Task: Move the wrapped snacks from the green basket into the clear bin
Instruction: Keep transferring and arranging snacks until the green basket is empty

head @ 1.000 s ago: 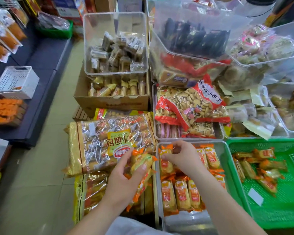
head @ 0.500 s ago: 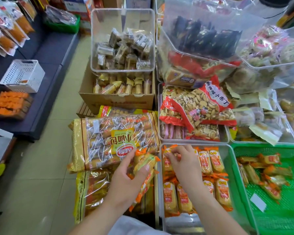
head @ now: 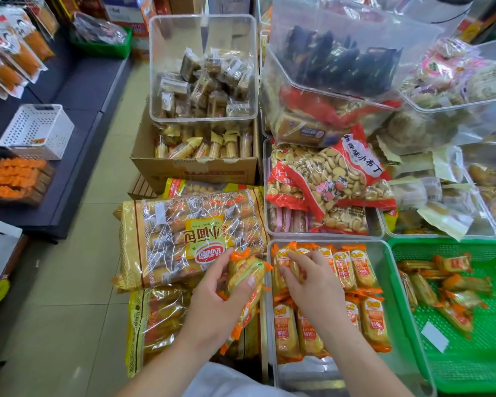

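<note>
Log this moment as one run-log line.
left hand: grips snack bundle | right hand: pinches wrapped snack inside clear bin | green basket: loose snacks not yet moved

Bright, even light falls from above and leaves only soft, faint shadows, deepest under the dark shelf (head: 92, 90) at the left. White glare streaks the cellophane of the big bread pack (head: 161, 233) and the bare near floor of the clear bin (head: 307, 373). Wide-angle distortion bows the edges; the far corners look soft and slightly smeared.
</note>
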